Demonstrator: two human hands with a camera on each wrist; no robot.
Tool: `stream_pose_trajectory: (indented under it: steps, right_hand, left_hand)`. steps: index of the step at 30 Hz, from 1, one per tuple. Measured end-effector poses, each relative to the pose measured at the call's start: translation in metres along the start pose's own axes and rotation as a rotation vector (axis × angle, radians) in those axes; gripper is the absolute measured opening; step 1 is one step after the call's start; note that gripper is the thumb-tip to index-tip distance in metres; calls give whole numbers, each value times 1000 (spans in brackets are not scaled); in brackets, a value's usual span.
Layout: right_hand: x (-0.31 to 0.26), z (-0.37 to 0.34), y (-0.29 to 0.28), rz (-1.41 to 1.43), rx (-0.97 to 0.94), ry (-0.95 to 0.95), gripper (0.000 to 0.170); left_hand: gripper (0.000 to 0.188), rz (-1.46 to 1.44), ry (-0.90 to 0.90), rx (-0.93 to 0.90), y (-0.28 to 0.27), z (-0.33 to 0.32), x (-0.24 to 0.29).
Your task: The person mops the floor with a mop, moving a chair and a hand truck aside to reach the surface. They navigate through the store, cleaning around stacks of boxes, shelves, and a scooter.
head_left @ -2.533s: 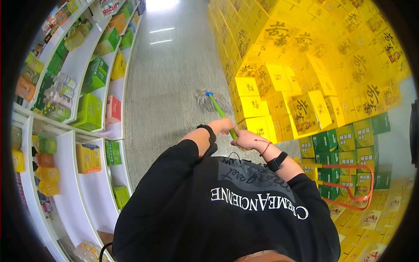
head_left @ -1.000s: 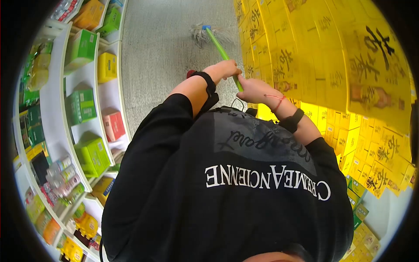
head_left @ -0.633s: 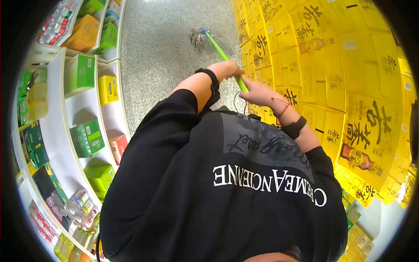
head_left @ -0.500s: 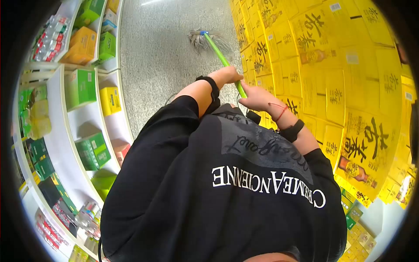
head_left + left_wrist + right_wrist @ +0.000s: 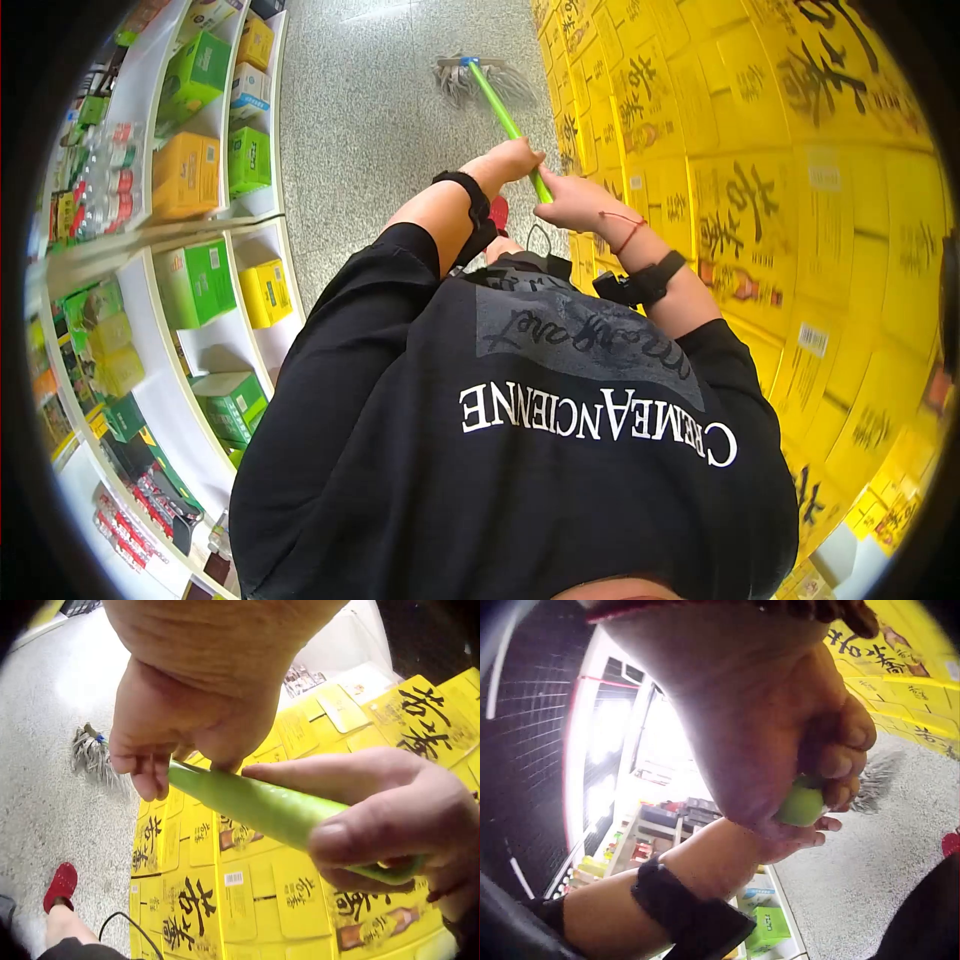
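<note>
Both hands hold a mop with a green handle (image 5: 496, 103) and a grey string head (image 5: 505, 84), which lies on the speckled floor ahead in the head view. My left hand (image 5: 508, 162) grips the handle farther down, toward the mop head. Close behind it, my right hand (image 5: 582, 204) wraps round the top end. In the left wrist view the thumb of the right hand (image 5: 405, 814) lies along the handle, and the fingers of the left hand (image 5: 199, 712) curl over its thinner part. The handle's rounded green tip (image 5: 802, 806) pokes out of the right fist in the right wrist view.
Stacked yellow cartons (image 5: 740, 200) form a wall along the right side. White shelves (image 5: 155, 270) with boxes and bottles line the left. Speckled floor (image 5: 350, 130) runs between them. A red shoe (image 5: 63, 885) stands near the cartons.
Shelves and cartons have slid back toward me in the head view as I advance along the aisle. The mop head lies farther ahead than at first. Both hands keep their hold on the handle.
</note>
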State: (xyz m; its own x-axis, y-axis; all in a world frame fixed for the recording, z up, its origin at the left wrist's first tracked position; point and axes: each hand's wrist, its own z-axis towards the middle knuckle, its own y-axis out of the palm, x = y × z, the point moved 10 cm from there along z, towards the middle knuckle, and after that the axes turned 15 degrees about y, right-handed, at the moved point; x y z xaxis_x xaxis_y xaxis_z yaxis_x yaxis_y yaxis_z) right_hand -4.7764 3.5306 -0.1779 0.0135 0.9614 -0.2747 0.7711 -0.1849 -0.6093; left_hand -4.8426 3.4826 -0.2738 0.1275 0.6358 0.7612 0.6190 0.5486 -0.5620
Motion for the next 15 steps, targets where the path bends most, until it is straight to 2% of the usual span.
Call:
stream_pose_trajectory:
  steps: [2,4,6,7,8,10,12,15]
  right_hand:
    - [5,37,-30,-33,-24,52,70]
    - [4,78,-65,-9,28,10,68]
    - [5,113,-93,40,22,27,70]
    - [5,123,-102,40,7,28,70]
    - [11,129,-108,66,-32,43,70]
    - [3,152,-137,117,-79,59,69]
    - [-2,179,-155,68,-30,8,64]
    - [-11,211,-185,9,32,-24,62]
  left_hand:
    - [46,-126,-175,-7,-16,37,-37]
    - [42,-98,-151,-1,-34,85,-62]
    - [40,-17,-31,130,-60,125,-76]
    - [43,-109,-138,83,-67,135,-86]
    - [43,-118,-148,79,-64,141,-86]
    - [42,-306,-190,204,-96,157,-93]
    - [44,-216,-206,199,-124,175,-99]
    - [48,-317,-217,207,-155,190,-96]
